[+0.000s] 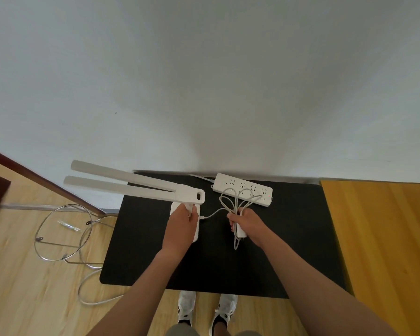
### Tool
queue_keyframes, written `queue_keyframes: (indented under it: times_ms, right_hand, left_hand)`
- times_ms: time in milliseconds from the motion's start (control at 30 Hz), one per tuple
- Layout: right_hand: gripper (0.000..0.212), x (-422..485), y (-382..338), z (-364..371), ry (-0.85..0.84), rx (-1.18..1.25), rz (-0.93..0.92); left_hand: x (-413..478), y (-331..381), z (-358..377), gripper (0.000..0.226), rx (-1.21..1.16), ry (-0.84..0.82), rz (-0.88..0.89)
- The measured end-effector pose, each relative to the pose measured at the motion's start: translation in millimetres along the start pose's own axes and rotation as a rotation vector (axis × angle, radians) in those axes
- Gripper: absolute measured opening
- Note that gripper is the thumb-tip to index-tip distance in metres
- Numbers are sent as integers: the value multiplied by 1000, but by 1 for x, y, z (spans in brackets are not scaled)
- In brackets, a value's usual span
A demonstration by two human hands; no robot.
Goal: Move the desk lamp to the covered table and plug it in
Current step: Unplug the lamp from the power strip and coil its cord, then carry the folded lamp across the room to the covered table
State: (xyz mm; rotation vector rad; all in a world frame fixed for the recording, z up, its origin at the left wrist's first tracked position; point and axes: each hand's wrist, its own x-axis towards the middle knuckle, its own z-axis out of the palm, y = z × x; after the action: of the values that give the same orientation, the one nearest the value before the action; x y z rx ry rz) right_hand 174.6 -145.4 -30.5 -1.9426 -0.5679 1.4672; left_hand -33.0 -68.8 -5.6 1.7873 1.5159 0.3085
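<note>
Right now the white, slat-armed desk lamp [131,184] is over the matte black surface [288,238], its stem clasped by the left grip [182,219]. The right grip [244,220] clenches the looped grey cord [230,197] and a half-hidden plug, near the power strip [242,187].

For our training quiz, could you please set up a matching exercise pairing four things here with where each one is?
Things: 1 desk lamp; 2 coiled cord and adapter; 3 power strip; 4 wire frame.
Places: A on the black table, by the wall; B on the wooden floor; C in the right hand; D in the left hand.
Pairs: 1-D; 2-C; 3-A; 4-B.
</note>
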Motion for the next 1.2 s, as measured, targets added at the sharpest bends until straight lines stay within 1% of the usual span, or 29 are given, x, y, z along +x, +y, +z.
queue_keyframes:
  times_ms: [100,167,200,367,533,700,900,1000,1100,1133,1200]
  right_hand:
    - [17,-5,-6,-13,-2,21,-36]
    - [18,-9,-10,-24,3,30,-56]
    - [19,-10,-13,-29,8,28,-65]
    - [15,-29,-25,-47,42,-32,-138]
    - [11,-57,-27,-43,122,-83,-194]
    - [7,-92,-20,-12,293,-131,-243]
    - [8,-136,1,55,409,-46,-153]
    - [11,-157,12,86,428,-29,-113]
    - [27,-180,17,111,432,-21,-183]
    - [30,-190,16,116,424,-17,-195]
    - [26,-206,15,123,412,2,-200]
  left_hand:
    - [-1,3,-17,28,-6,-10,35]
    - [0,11,-31,18,2,-22,88]
    - [0,15,-36,17,2,-26,116]
    - [0,32,-54,24,-54,-54,202]
    - [-5,41,-58,24,-75,-144,282]
    - [-18,36,-62,25,-78,-265,373]
    - [-49,21,-79,31,-140,-438,474]
    - [-65,6,-88,29,-146,-495,515]
    - [-79,-1,-94,23,-139,-548,591]
    - [-84,1,-93,21,-130,-566,612]
    - [-94,3,-89,14,-126,-591,635]
